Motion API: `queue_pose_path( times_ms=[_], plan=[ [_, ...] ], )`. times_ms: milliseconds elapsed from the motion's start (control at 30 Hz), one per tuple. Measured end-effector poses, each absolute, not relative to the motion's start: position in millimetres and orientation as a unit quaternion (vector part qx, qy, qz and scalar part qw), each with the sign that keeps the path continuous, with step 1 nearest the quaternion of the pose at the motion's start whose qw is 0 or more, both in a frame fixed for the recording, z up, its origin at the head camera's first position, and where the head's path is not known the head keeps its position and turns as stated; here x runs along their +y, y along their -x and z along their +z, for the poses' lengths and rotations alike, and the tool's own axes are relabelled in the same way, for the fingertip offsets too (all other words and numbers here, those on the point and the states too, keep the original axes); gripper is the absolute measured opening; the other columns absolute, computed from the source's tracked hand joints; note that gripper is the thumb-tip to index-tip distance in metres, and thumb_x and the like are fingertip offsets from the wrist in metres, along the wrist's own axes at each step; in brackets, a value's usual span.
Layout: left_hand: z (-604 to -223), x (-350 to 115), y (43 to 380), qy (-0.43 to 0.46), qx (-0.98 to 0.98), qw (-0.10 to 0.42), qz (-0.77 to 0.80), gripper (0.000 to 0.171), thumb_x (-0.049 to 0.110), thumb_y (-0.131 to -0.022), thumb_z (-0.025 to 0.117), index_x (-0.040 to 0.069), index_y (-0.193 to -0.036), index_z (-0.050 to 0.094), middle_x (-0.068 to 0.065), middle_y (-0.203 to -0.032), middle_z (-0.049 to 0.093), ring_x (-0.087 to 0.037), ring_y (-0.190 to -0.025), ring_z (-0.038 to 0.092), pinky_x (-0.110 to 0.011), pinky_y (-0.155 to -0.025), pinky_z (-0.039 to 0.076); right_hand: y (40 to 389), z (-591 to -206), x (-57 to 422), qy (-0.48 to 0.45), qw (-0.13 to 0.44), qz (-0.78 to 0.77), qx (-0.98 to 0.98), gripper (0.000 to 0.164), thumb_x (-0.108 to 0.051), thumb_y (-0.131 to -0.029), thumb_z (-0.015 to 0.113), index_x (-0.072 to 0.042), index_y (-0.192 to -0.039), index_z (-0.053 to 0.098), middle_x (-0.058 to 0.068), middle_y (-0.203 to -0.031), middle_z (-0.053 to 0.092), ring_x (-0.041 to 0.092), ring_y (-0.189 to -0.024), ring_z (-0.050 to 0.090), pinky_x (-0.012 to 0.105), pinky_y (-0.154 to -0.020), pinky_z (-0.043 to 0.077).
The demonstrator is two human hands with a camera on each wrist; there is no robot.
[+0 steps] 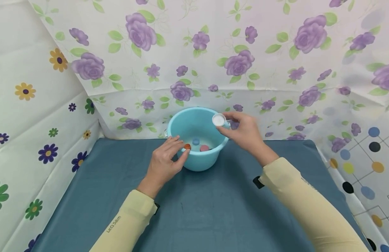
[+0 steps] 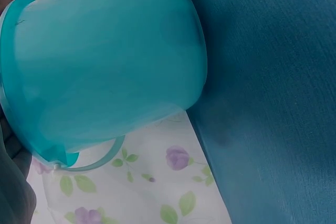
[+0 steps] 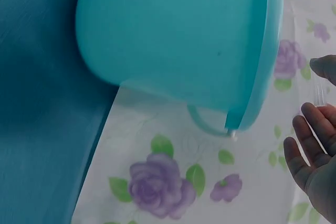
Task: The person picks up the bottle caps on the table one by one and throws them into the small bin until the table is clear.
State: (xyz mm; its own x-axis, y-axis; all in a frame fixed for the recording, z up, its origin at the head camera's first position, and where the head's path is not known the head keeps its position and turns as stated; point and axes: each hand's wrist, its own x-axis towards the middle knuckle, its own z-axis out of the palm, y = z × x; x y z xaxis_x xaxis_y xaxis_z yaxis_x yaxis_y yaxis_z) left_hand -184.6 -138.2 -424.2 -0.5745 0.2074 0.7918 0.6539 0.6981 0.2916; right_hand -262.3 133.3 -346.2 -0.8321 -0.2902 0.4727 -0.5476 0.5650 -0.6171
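A light-blue bucket (image 1: pixel 199 162) stands upright on the blue cloth near the back wall. Inside it lie a blue round piece (image 1: pixel 195 141), a pink one (image 1: pixel 204 148) and an orange-brown one (image 1: pixel 187 146). My left hand (image 1: pixel 164 157) grips the bucket's near left rim, thumb at the outside and fingers above. Right of the rim, my right hand (image 1: pixel 244 131) pinches a small round piece (image 1: pixel 219 119) with a white face, between thumb and fingers. In the right wrist view, a clear ridged side of that piece (image 3: pixel 319 94) shows between the fingertips.
The blue cloth (image 1: pixel 207 210) covers the flat surface around the bucket. A flowered sheet (image 1: pixel 194 70) rises close behind it, with patterned sheets at both sides. The bucket's handle (image 2: pixel 102 158) hangs behind it. Black straps (image 1: pixel 258 182) show under the sleeves.
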Motion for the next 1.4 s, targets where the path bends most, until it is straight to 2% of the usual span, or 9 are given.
queue_pose_path(
  times_ms=[167,533,667,833,1133,1400],
  plan=[
    [-424.3,-138.7,185.2,0.259,-0.838,0.385,-0.288,0.024,0.028,-0.086,0.067,0.012,-0.104,0.072,-0.005,-0.101,0.072,-0.025,-0.117,0.06,-0.038,-0.111,0.043,262.5,-344.0,111.3,-0.258,0.156,0.389,-0.87,0.046,-0.042,-0.077,0.074,-0.02,-0.116,0.065,-0.003,-0.111,0.067,0.016,-0.103,0.064,0.037,-0.091,0.057],
    [-424.5,-138.6,185.7,0.259,-0.841,0.382,-0.283,0.025,0.029,-0.087,0.067,0.011,-0.103,0.072,-0.005,-0.1,0.072,-0.025,-0.116,0.06,-0.038,-0.111,0.043,264.9,-358.2,80.1,-0.294,0.115,0.377,-0.871,0.041,-0.038,-0.08,0.073,-0.019,-0.116,0.065,-0.006,-0.11,0.068,0.011,-0.106,0.063,0.033,-0.095,0.055],
    [-424.6,-138.7,185.3,0.259,-0.841,0.381,-0.285,0.025,0.029,-0.087,0.067,0.011,-0.104,0.072,-0.005,-0.101,0.072,-0.024,-0.117,0.059,-0.039,-0.111,0.043,265.4,-365.2,77.4,-0.287,0.089,0.374,-0.877,0.041,-0.038,-0.079,0.073,-0.019,-0.114,0.065,-0.006,-0.109,0.067,0.011,-0.107,0.062,0.037,-0.096,0.055],
    [-424.6,-138.9,185.4,0.26,-0.839,0.383,-0.287,0.025,0.028,-0.086,0.067,0.011,-0.104,0.072,-0.004,-0.101,0.072,-0.024,-0.117,0.059,-0.039,-0.111,0.043,266.4,-370.9,78.4,-0.267,0.057,0.362,-0.891,0.041,-0.037,-0.08,0.073,-0.018,-0.115,0.064,-0.005,-0.11,0.067,0.018,-0.109,0.061,0.043,-0.097,0.054],
    [-423.5,-138.9,185.9,0.26,-0.837,0.384,-0.291,0.026,0.028,-0.086,0.067,0.01,-0.104,0.072,-0.005,-0.101,0.072,-0.023,-0.118,0.059,-0.038,-0.111,0.043,270.5,-371.5,76.2,-0.253,0.035,0.319,-0.913,0.046,-0.039,-0.08,0.073,-0.017,-0.118,0.063,-0.003,-0.113,0.067,0.014,-0.108,0.061,0.039,-0.094,0.056],
    [-424.5,-138.6,185.6,0.258,-0.838,0.383,-0.289,0.025,0.028,-0.086,0.067,0.011,-0.104,0.072,-0.005,-0.101,0.072,-0.021,-0.118,0.058,-0.038,-0.111,0.043,269.8,-368.2,74.2,-0.244,0.005,0.296,-0.923,0.05,-0.037,-0.08,0.073,-0.014,-0.122,0.062,0.002,-0.119,0.065,0.017,-0.111,0.06,0.039,-0.093,0.056]
  ],
)
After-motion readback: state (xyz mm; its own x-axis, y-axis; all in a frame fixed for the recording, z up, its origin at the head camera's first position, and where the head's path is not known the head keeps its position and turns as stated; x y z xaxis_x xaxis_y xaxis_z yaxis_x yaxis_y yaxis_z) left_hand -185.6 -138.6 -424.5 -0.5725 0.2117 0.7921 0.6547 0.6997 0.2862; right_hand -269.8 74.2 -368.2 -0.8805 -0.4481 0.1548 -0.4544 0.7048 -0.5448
